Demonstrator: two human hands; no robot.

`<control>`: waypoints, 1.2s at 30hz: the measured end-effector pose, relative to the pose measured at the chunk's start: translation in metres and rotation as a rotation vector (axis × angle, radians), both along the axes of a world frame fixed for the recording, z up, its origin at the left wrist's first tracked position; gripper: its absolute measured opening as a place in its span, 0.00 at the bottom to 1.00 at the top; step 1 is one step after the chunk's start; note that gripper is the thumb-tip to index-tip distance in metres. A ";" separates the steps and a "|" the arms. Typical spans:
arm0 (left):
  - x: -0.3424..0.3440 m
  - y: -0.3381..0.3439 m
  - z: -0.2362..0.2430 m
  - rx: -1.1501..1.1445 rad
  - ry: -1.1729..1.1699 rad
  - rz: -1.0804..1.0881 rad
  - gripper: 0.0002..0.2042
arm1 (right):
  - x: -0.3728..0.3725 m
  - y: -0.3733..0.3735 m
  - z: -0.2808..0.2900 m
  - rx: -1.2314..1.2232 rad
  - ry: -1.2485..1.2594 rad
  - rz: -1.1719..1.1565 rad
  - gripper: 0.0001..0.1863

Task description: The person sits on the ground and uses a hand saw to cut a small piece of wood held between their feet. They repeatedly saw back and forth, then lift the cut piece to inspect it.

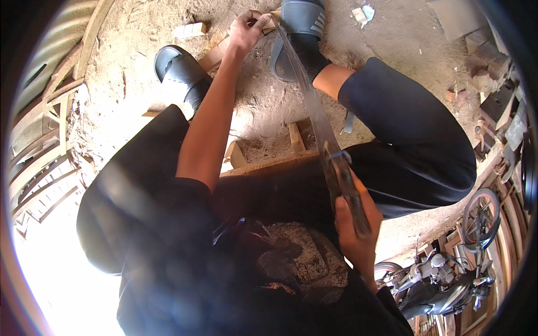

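My right hand (357, 232) is wrapped round the dark handle of a handsaw (314, 109). Its long metal blade slants up and away between my legs, with the far end close to my left hand (245, 35). That hand is closed on a narrow wooden strip (213, 58), which lies low on the ground between my feet. The strip's far end reaches the sandal (295, 45) on my right foot. Whether the blade touches the wood is hard to make out. My other sandal (182, 75) rests to the left of the strip.
A small cut wooden block (190, 30) lies on the dirt ground ahead. Under me is a low wooden stool (269, 163). Wood scraps (487, 64) are heaped at the right, with a parked motorcycle (437, 283) at the lower right. A wooden frame (59, 112) stands along the left.
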State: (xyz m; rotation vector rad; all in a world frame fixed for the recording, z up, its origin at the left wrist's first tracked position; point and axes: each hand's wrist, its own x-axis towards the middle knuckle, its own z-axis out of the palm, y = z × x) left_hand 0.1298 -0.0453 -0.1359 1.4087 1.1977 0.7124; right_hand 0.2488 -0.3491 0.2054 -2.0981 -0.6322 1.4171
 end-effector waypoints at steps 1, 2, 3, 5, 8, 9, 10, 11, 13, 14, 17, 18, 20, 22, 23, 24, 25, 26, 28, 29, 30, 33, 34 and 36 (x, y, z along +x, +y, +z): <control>0.009 -0.007 0.011 0.007 -0.026 -0.003 0.12 | 0.001 -0.005 0.007 -0.027 0.007 -0.036 0.23; 0.012 -0.011 0.020 0.014 -0.047 0.007 0.12 | 0.002 -0.007 0.014 -0.047 0.019 -0.055 0.23; 0.010 -0.006 0.018 -0.007 0.080 -0.003 0.08 | 0.001 -0.002 0.008 -0.040 0.020 -0.069 0.23; 0.009 -0.005 0.026 -0.122 -0.054 -0.016 0.08 | 0.000 0.007 -0.003 -0.019 -0.013 -0.055 0.23; -0.001 -0.003 0.020 -0.061 0.062 -0.096 0.13 | -0.002 0.008 -0.007 0.013 -0.032 -0.035 0.24; -0.006 -0.003 0.017 -0.010 0.098 -0.092 0.13 | -0.002 0.009 -0.007 0.021 -0.022 -0.022 0.24; -0.011 -0.001 0.015 0.041 0.134 -0.088 0.13 | 0.000 0.011 -0.005 0.019 -0.007 -0.017 0.24; -0.005 -0.004 0.025 0.063 0.207 -0.100 0.14 | 0.002 0.012 -0.002 0.010 -0.022 -0.006 0.24; -0.002 -0.007 0.041 0.063 0.282 -0.107 0.15 | 0.005 0.014 0.007 0.004 -0.056 0.043 0.24; 0.002 -0.003 0.050 0.050 0.280 -0.111 0.15 | 0.004 0.013 0.008 0.021 -0.067 0.045 0.24; 0.000 0.004 0.063 0.158 0.299 -0.148 0.15 | 0.002 0.011 0.010 0.085 -0.073 0.031 0.25; -0.003 0.008 0.054 0.213 0.290 -0.166 0.16 | 0.002 0.012 0.008 0.083 -0.076 0.036 0.25; -0.007 0.006 0.039 0.310 0.386 -0.197 0.14 | 0.001 0.014 0.000 0.078 -0.083 0.042 0.25; -0.011 0.006 0.028 0.393 0.434 -0.199 0.13 | -0.002 0.010 -0.009 0.116 -0.153 0.133 0.25; -0.009 0.002 0.030 0.427 0.430 -0.193 0.13 | -0.004 0.007 -0.012 0.121 -0.168 0.148 0.25; -0.007 -0.003 0.032 0.460 0.426 -0.187 0.13 | -0.006 0.005 -0.015 0.129 -0.183 0.163 0.26; -0.004 -0.003 0.035 0.561 0.510 -0.214 0.14 | -0.009 0.005 -0.016 0.128 -0.177 0.155 0.26; -0.004 -0.001 0.037 0.538 0.557 -0.229 0.14 | -0.012 0.006 -0.018 0.128 -0.170 0.152 0.26; -0.003 0.000 0.043 0.493 0.651 -0.260 0.16 | -0.017 0.007 -0.021 0.119 -0.155 0.144 0.27; -0.004 0.003 0.042 0.473 0.671 -0.291 0.16 | -0.019 0.006 -0.023 0.117 -0.162 0.147 0.27; -0.004 0.007 0.041 0.454 0.691 -0.322 0.15 | -0.021 0.005 -0.025 0.115 -0.168 0.147 0.27; -0.007 0.005 0.033 0.510 0.683 -0.371 0.14 | -0.023 0.002 -0.024 0.094 -0.191 0.156 0.27; -0.005 0.005 0.032 0.556 0.666 -0.382 0.13 | -0.020 0.005 -0.020 0.068 -0.169 0.153 0.27; -0.002 0.009 0.031 0.517 0.688 -0.400 0.14 | -0.017 0.006 -0.020 0.080 -0.170 0.161 0.27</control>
